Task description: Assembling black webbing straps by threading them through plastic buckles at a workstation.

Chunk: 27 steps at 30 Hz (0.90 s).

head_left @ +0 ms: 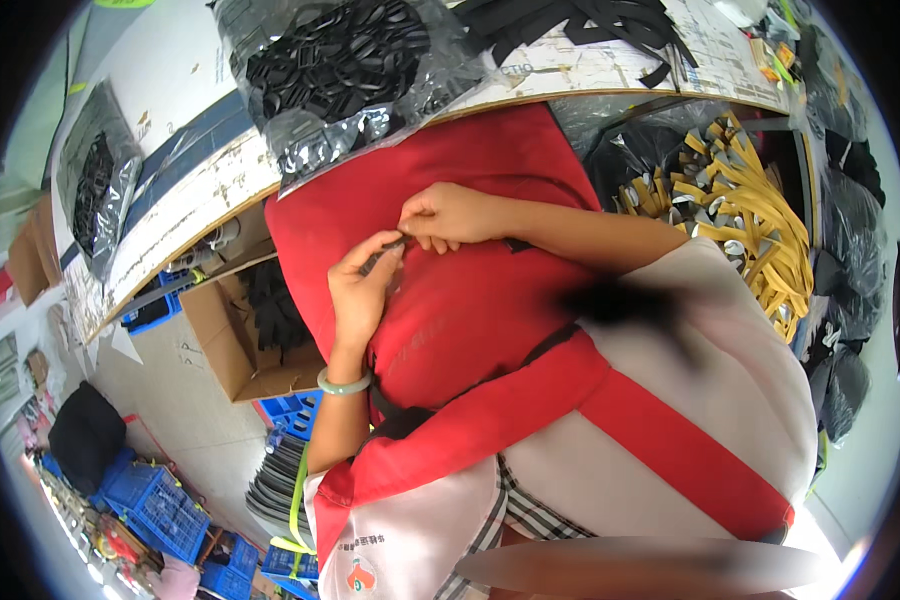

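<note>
Above a red cloth (420, 330) spread over my lap, my two hands meet with their fingertips almost touching. My left hand (362, 290), a pale bangle on its wrist, pinches a small dark piece (372, 263); its kind is too small to make out. Thumb and forefinger of my right hand (455, 215) are pressed together at the upper end of that piece, the other fingers curled beneath. Just beyond the hands, a clear plastic bag (380, 130) full of small black strap loops hangs over the table's edge.
A worn white table (195, 150) runs across the far side, with black straps (580, 22) and a smaller bag of black pieces (98, 180). Yellow straps (760, 215) are heaped at right. A cardboard box (220, 335) and a blue crate (155, 505) stand at left.
</note>
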Each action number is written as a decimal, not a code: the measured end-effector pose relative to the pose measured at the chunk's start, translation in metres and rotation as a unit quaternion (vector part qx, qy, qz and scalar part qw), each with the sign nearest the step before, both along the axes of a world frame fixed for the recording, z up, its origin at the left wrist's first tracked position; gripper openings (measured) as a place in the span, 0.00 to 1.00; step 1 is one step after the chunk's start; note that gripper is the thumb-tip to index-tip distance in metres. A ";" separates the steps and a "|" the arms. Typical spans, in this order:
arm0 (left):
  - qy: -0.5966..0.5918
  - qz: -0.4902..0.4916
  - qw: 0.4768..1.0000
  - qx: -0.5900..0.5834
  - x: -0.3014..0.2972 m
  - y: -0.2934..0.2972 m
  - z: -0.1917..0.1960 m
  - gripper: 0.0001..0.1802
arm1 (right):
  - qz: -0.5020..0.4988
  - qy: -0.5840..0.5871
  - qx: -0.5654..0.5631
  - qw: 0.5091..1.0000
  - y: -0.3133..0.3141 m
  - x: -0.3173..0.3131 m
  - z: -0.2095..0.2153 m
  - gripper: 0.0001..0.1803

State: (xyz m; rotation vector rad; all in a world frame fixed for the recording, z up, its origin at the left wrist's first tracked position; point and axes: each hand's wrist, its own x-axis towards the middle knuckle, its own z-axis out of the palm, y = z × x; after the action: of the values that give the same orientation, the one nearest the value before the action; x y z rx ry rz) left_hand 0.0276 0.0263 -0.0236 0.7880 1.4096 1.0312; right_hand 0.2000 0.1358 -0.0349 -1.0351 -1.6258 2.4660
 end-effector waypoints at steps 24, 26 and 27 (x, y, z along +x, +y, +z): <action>-0.339 0.095 0.935 -0.051 -0.035 0.000 0.004 0.11 | -0.093 -0.465 0.750 0.460 0.096 0.278 0.056 0.15; -0.267 0.068 0.959 -0.060 -0.026 0.011 0.009 0.11 | -0.116 -0.430 0.762 0.469 0.097 0.272 0.054 0.13; -0.232 0.053 0.970 -0.051 -0.020 0.015 0.015 0.12 | -0.137 -0.397 0.772 0.477 0.095 0.257 0.059 0.10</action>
State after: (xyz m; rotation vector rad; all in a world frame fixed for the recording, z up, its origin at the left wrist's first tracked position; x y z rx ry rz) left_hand 0.0075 0.0410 -0.0081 0.3655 1.0965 1.1281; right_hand 0.4572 0.2305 0.0237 -1.5343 -2.3225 -0.4508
